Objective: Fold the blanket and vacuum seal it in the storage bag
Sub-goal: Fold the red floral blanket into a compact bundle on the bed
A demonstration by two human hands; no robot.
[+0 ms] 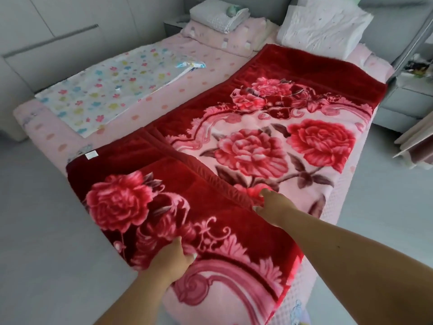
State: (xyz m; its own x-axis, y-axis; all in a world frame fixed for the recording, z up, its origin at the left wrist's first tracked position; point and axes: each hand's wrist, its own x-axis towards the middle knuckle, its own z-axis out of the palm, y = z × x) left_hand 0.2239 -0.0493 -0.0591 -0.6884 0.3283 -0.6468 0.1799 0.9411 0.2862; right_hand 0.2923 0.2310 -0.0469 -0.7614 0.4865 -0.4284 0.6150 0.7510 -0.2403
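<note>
A thick red blanket (pixel 269 127) with pink roses lies lengthwise on the right half of the bed, its near end turned over onto itself. My left hand (pixel 172 256) grips the near left edge of the turned-over flap. My right hand (pixel 273 205) pinches the flap's far corner along the stitched hem. A flat storage bag (pixel 98 97) with a coloured flower print lies spread on the bed's left side, its blue and white closing strip at the far end.
The bed (pixel 131 127) has a pink sheet. Folded white and pink bedding (pixel 219 16) and a white pillow (pixel 325 26) sit at the head. Grey cabinets stand at the left, a grey nightstand (pixel 407 97) at the right. Grey floor surrounds the bed's foot.
</note>
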